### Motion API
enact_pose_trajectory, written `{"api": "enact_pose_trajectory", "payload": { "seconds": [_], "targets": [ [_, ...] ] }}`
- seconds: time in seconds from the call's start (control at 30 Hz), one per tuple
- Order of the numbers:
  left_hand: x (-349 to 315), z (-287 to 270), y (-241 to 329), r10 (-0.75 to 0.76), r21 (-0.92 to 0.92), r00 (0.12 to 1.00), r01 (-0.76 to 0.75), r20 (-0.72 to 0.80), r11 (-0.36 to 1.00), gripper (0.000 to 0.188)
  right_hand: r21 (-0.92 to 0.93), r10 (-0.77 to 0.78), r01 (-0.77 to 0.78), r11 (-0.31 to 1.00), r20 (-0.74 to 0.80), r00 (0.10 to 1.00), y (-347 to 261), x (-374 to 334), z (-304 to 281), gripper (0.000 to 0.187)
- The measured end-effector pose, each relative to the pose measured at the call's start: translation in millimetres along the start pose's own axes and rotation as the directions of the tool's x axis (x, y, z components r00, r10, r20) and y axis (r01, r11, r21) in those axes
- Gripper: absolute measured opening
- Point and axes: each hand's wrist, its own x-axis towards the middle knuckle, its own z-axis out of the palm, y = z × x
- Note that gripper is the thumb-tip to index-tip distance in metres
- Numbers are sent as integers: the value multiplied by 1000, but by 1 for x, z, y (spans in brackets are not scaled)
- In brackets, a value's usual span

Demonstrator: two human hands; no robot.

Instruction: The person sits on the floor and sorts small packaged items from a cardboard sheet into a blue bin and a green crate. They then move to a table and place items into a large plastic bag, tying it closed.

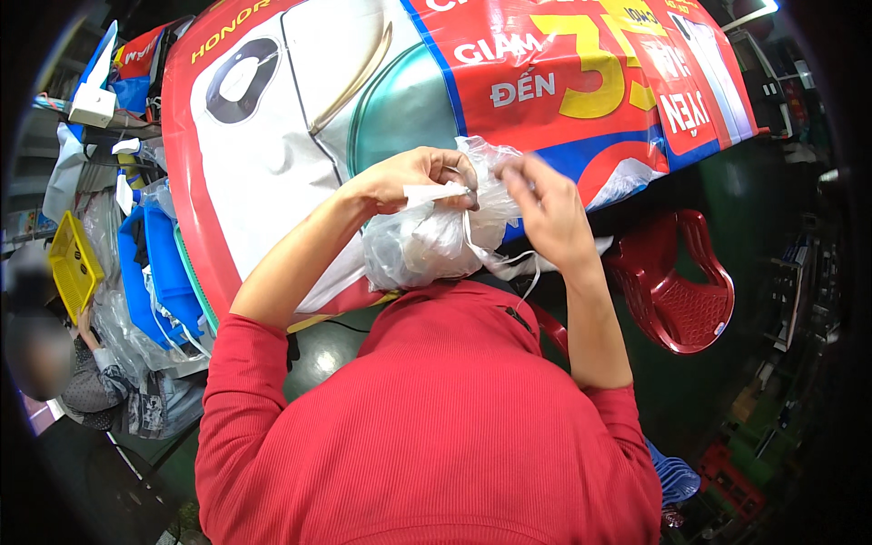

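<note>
Only 1 view is given, a wide fisheye camera worn on the person's head, looking steeply down over the red-sleeved chest and both forearms rising from the lower edge. It sits close to the hands, with the banner-covered table (272,173) beyond them. Straight edges bend toward the dark round rim, where a red plastic chair (677,286) lies at right.

Bag (427,241) between hands, chair (677,291) right

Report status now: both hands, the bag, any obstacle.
Left hand pinching clear plastic bag top. Right hand at the bag, grip unclear. Nothing between them.
</note>
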Motion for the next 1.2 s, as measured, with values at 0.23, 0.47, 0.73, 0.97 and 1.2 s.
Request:
{"api": "enact_pose_trajectory", "payload": {
  "seconds": [0.23, 0.47, 0.73, 0.97, 1.2],
  "targets": [
    [-6, 9, 15, 269, 735, 952, -79, -143, 673, 26, 45, 206, -224, 973, 261, 943, 57, 14, 41, 26],
    [-2, 19, 10, 584, 865, 778, -112, -230, 490, 30, 557, 89, -425, 713, 529, 844, 68, 26, 21, 37],
    [-9, 17, -18, 321, 491, 832, -69, -452, 868, 14, 500, 237, -559, 662, 567, 788, 78, 37, 24, 14],
    [3, 13, -36, 229, 154, 833, -174, -503, 973, 14, 690, 307, -650, 319, 573, 760, 71, 38, 14, 14],
    [7, 16, -45, 157, -78, 839, -231, -522, 970, 17, 597, 230, -761, 254, 727, 647, 63, 42, -9, 22]
  ]
}}
